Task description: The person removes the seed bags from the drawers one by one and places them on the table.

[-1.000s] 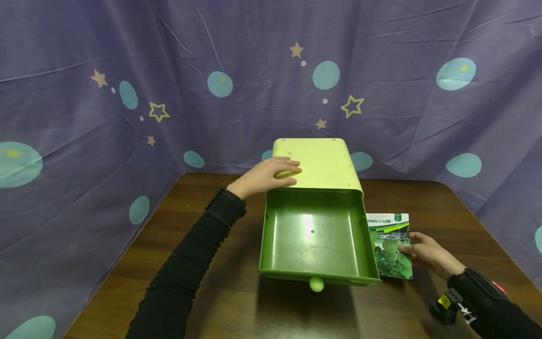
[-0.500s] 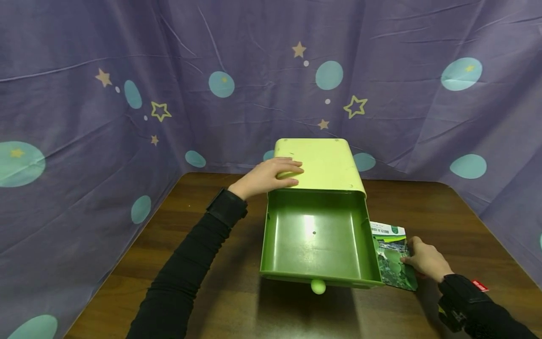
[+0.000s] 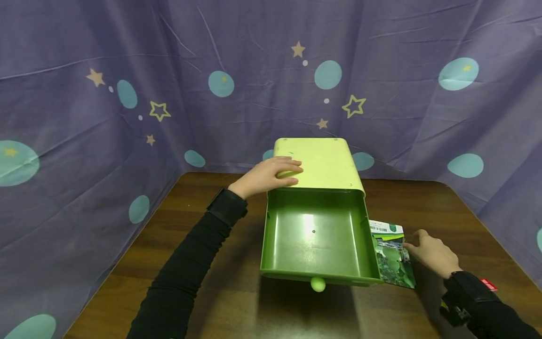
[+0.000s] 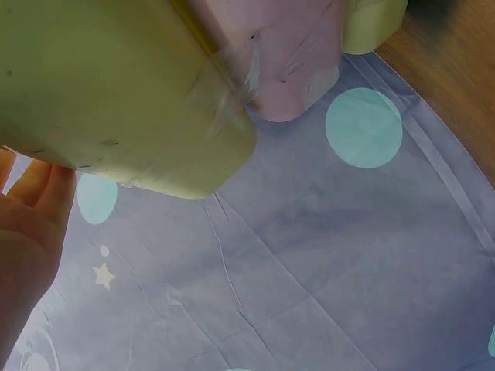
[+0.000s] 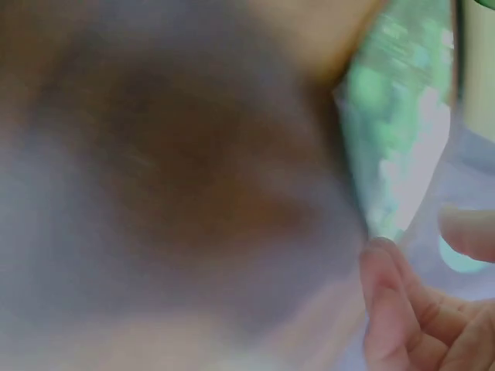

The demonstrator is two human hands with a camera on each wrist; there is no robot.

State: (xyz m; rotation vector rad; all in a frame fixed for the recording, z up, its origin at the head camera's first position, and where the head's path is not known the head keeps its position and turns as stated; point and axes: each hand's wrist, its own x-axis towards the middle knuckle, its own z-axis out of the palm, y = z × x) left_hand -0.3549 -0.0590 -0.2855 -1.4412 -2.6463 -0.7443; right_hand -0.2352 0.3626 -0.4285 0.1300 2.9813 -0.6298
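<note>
In the head view, my left hand (image 3: pixel 271 175) rests on the left front part of the yellow-green top of a small drawer cabinet (image 3: pixel 323 162), fingers loosely extended. Below that top, a green drawer (image 3: pixel 313 249) with a round knob (image 3: pixel 318 284) is pulled out, nothing in it. Beside the drawer's right wall lies a printed green-and-white packet (image 3: pixel 394 263), its left part hidden by the drawer. My right hand (image 3: pixel 434 254) is at the packet's right edge. In the right wrist view, its thumb stands apart from the packet (image 5: pixel 402 116) while the fingertips are by its edge.
The left wrist view shows a pink section (image 4: pixel 286 54) of the cabinet beneath the yellow-green one. A brown wooden table (image 3: pixel 228 287) carries everything. Behind it hangs a purple curtain (image 3: pixel 262 99) with stars and blue ovals.
My right hand has lowered the packet beside the drawer, where it now lies slanted, and its thumb has come away from it. The left hand has stayed on the cabinet.
</note>
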